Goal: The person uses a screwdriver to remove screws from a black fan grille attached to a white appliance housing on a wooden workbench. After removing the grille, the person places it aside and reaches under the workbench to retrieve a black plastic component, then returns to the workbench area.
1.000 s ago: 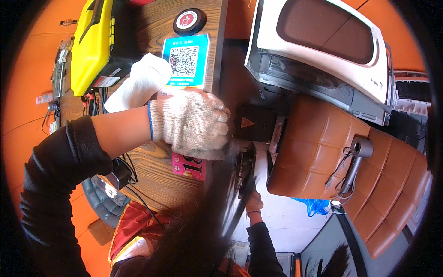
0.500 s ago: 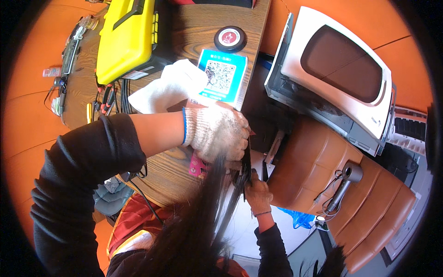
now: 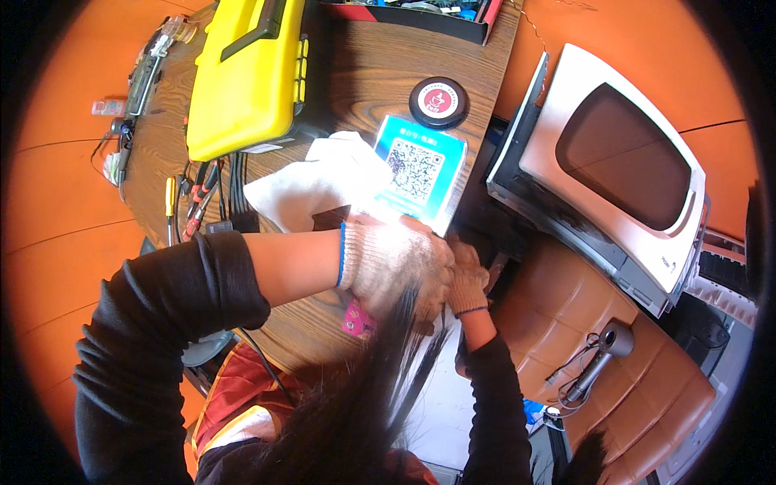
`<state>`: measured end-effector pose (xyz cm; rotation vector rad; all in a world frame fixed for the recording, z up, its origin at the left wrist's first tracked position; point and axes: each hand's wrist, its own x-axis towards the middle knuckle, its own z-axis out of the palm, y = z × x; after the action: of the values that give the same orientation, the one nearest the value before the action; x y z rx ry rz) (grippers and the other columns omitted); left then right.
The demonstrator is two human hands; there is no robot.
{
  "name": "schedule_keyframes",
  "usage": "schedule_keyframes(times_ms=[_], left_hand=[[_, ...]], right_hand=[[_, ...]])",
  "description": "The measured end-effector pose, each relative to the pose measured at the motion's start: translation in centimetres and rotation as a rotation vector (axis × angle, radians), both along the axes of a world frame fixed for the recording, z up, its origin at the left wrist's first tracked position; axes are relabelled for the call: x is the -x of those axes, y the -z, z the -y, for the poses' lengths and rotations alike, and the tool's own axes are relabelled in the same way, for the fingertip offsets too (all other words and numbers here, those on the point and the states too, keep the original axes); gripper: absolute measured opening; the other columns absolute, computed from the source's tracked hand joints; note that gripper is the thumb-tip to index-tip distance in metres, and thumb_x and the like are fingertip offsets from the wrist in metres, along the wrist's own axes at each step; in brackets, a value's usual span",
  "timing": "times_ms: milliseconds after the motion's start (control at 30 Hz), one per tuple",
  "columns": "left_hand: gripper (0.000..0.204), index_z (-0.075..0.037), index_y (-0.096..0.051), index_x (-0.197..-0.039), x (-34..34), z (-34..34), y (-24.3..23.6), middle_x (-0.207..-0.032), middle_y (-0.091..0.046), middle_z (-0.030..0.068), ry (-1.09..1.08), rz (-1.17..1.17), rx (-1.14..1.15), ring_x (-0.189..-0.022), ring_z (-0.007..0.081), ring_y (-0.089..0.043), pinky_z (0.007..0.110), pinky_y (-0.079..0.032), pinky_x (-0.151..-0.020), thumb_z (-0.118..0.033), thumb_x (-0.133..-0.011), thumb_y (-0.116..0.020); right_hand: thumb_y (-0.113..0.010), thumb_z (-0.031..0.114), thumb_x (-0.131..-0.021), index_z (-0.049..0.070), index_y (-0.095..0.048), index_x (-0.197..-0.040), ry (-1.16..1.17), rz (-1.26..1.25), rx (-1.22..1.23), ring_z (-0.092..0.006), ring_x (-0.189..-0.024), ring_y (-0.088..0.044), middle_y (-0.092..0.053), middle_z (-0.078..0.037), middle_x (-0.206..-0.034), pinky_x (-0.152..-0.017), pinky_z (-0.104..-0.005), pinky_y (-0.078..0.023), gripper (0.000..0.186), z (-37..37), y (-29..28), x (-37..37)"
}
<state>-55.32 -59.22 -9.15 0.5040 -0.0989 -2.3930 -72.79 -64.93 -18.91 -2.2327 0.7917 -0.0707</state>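
My left hand (image 3: 400, 263), in a soiled white knit glove with a blue cuff, is closed over the right edge of the wooden table (image 3: 376, 56). Its curled fingers hide whatever they grip. Against its right side is my right hand (image 3: 467, 279), also gloved, with bent fingers partly hidden behind the left. Strands of dark hair (image 3: 339, 404) hang in front of both hands. A crumpled white cloth (image 3: 311, 186) and a blue card with a square code (image 3: 416, 174) lie just beyond my left hand. A small pink item (image 3: 358, 319) is below its wrist.
A yellow toolbox (image 3: 246, 89) stands at the back left, with red-handled pliers (image 3: 198, 198) near it. Farther back are a round black coaster (image 3: 438, 102) and a red-edged tray (image 3: 420, 20). At right are a white appliance (image 3: 626, 158), a brown padded seat (image 3: 558, 315) and a hair dryer (image 3: 602, 356).
My right hand has moved forward, from below my left hand to right beside it. The left stays closed at the table edge. The view has shifted, putting the table lower and farther right.
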Motion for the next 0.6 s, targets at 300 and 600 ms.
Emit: schedule_keyframes(times_ms=[300,600], left_hand=[[0.060,-0.005,-0.058,-0.125,-0.8,-2.7,0.0,-0.121,-0.058,0.0162,-0.115,-0.017,-0.065,-0.106,0.0260,-0.058,0.045,-0.051,-0.086,-0.041,-0.081,-0.075],[0.047,-0.004,-0.059,-0.117,0.4,-2.1,-2.0,-0.115,-0.058,0.0140,-0.027,0.077,-0.042,-0.101,0.0252,-0.058,0.042,-0.050,-0.088,-0.035,-0.082,-0.070]], right_hand=[[-0.060,0.034,-0.088,0.013,-0.054,-0.130,-0.177,-0.023,-0.102,-0.0319,-0.115,-0.058,-0.063,-0.016,-0.113,-0.070,-0.0487,-0.055,0.048,2.6,5.1,-7.4],[-0.059,0.032,-0.089,0.014,-0.056,-0.129,-0.141,-0.144,-0.081,-0.0307,-0.115,-0.059,-0.063,-0.014,-0.116,-0.072,-0.0485,-0.055,0.045,5.2,7.1,-12.1]])
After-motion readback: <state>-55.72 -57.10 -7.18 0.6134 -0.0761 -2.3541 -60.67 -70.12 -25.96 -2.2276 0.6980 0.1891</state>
